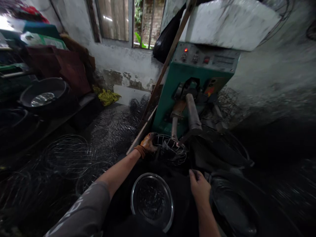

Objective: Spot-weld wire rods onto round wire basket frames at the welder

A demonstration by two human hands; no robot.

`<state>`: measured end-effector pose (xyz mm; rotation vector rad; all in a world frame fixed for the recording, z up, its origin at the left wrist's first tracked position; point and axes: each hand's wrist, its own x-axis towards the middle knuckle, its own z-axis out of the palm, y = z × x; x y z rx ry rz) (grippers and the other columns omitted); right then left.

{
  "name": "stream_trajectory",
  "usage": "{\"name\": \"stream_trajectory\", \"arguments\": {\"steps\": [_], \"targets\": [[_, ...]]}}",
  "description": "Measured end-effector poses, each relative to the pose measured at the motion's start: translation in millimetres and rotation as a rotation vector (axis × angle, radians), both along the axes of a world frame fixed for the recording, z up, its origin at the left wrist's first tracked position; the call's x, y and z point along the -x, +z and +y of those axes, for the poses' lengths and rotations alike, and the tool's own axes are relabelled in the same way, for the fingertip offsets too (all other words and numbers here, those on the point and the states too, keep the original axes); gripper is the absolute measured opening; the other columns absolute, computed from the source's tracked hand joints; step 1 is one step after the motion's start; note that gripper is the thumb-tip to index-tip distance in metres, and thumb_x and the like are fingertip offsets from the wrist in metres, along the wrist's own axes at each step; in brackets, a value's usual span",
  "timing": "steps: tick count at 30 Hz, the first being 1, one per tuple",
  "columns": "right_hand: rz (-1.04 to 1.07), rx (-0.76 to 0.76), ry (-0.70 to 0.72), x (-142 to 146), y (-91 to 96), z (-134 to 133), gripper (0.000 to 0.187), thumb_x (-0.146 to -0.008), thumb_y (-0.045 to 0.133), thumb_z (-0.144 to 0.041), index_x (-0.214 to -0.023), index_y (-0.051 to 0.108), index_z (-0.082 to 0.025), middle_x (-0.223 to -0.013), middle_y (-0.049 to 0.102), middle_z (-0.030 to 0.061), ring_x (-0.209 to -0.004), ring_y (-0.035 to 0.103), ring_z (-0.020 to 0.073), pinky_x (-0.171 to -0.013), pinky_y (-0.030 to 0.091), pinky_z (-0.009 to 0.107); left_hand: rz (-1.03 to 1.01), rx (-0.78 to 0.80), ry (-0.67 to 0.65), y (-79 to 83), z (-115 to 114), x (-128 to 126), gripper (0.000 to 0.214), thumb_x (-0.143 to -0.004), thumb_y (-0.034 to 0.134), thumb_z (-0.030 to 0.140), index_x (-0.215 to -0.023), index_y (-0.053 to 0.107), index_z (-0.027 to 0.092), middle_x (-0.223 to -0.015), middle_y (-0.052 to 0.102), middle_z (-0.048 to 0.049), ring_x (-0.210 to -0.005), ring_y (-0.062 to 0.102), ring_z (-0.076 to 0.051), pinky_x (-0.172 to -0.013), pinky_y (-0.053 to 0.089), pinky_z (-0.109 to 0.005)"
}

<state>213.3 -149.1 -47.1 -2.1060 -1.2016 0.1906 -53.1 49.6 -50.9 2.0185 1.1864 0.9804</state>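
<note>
My left hand (pixel 148 143), in a stained orange glove, is closed on the left rim of a round wire basket (pixel 170 149). The basket sits at the tips of two metal arms on a green machine that looks like a spot welder (pixel 161 108); its upper arm (pixel 194 112) slants down to the wire rim. Lower right of the basket, apart from it, my right hand (pixel 200 186) is bare with thumb and fingers pinched together. What they hold, if anything, is too dark to make out. Below, between my forearms, a round metal bowl (pixel 133 194) contains many small wire pieces (pixel 151 200).
Tangled wire frames (pixel 69 154) cover the floor at left. A wooden board (pixel 168 62) leans along the machine's left side. A white foam box (pixel 229 23) rests on top. Dark basins (pixel 45 80) stand at far left, and a dark round container (pixel 234 210) at lower right.
</note>
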Motion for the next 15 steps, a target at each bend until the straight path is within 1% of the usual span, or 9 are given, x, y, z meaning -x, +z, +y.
{"name": "stream_trajectory", "arguments": {"steps": [4, 7, 11, 15], "targets": [[0.092, -0.054, -0.023, 1, 7.5, 2, 0.064, -0.079, 0.044, -0.078, -0.082, 0.072, -0.021, -0.084, 0.078, 0.0158, -0.08, 0.072, 0.0302, -0.073, 0.054, 0.037, -0.024, -0.083, -0.031, -21.1, -2, -10, 0.078, -0.059, 0.088, 0.029, -0.131, 0.063, 0.016, -0.124, 0.068, -0.0131, -0.113, 0.068, -0.031, -0.103, 0.056, -0.046], [0.141, -0.079, -0.026, 2, 11.8, 5, 0.062, -0.079, 0.046, -0.078, -0.08, 0.072, -0.021, -0.084, 0.078, 0.0157, -0.083, 0.072, 0.0302, -0.077, 0.055, 0.038, -0.039, -0.109, -0.048, -32.5, -4, -16, 0.077, -0.06, 0.087, 0.029, -0.131, 0.063, 0.016, -0.126, 0.068, -0.0132, -0.113, 0.067, -0.031, -0.103, 0.056, -0.045], [0.164, -0.074, -0.019, 3, 12.0, 7, 0.062, -0.078, 0.047, -0.079, -0.079, 0.071, -0.022, -0.081, 0.078, 0.0144, -0.081, 0.072, 0.0297, -0.078, 0.055, 0.038, -0.067, -0.085, -0.032, -39.1, -5, -21, 0.076, -0.063, 0.085, 0.03, -0.134, 0.062, 0.017, -0.123, 0.069, -0.012, -0.111, 0.069, -0.03, -0.1, 0.058, -0.043], [0.167, -0.061, -0.018, 4, 9.5, 7, 0.061, -0.076, 0.046, -0.08, -0.076, 0.068, -0.023, -0.079, 0.077, 0.0144, -0.079, 0.072, 0.0299, -0.075, 0.055, 0.037, -0.054, -0.095, -0.012, -43.1, -5, -25, 0.08, -0.061, 0.087, 0.031, -0.135, 0.06, 0.015, -0.126, 0.067, -0.0135, -0.114, 0.067, -0.032, -0.103, 0.057, -0.046]]}}
